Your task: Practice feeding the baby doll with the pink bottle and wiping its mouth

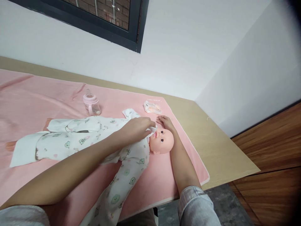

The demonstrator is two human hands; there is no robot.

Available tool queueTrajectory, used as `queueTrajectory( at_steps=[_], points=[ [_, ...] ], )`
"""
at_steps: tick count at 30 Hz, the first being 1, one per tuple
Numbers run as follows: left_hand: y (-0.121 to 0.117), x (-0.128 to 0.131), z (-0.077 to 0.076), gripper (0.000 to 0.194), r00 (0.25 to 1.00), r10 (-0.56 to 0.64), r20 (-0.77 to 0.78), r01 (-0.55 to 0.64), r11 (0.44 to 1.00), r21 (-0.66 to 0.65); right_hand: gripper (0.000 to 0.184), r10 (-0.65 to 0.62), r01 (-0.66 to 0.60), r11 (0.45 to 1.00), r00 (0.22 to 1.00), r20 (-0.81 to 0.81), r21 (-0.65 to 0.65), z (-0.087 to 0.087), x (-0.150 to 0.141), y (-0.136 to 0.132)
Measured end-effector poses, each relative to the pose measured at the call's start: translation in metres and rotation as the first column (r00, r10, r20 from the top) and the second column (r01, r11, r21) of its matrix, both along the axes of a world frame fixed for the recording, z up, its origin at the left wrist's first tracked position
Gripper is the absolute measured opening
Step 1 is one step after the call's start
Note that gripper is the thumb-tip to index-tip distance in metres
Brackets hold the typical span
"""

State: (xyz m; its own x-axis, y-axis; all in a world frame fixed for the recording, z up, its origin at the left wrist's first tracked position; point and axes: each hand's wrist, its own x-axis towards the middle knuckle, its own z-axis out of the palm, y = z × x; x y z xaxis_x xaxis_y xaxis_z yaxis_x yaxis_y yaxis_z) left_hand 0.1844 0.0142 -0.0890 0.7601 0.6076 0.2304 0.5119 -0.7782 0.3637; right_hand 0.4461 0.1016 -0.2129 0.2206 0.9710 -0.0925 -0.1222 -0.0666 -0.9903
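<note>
Pinching white cloth [153, 129] by the mouth of the doll [164, 143] on the pink blanket [162, 175], the left hand [138, 128] has curled fingers; the right hand [166, 122], fingers loosely extended, is beside the doll's head.

No text can be read; small white lettering [154, 99] on the pink mat [162, 182] cannot be made out.

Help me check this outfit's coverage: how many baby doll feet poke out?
2: one foot of the baby doll pokes out of the printed outfit at the leg nearer the baby bottle, the other foot nearer the picture's left edge. Neither is wholly hidden.
</note>
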Motion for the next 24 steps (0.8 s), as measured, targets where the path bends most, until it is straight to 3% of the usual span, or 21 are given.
queueTrajectory(
  at_steps=[9, 16, 24],
  points=[
    [0.0, 0.005, -0.001, 0.03, 0.998, 0.044, -0.046, -0.045, 0.999, -0.008, 0.005, -0.002, 0.002, 1.0, 1.0, -0.021, 0.003, 0.0, 0.0, 0.0],
    [-0.004, 0.005, 0.005, 0.034, 0.997, 0.059, 0.048, -0.057, 0.998, -0.029, 0.007, 0.006, -0.006, 1.0, 1.0, 0.0, 0.008, 0.006, -0.004, -0.006],
    [-0.007, 0.006, 0.004, 0.04, 0.994, -0.029, 0.104, 0.04, 0.993, -0.114, 0.008, -0.01, 0.01, 1.0, 1.0, 0.004, -0.022, 0.008, -0.005, -0.007]
  ],
)
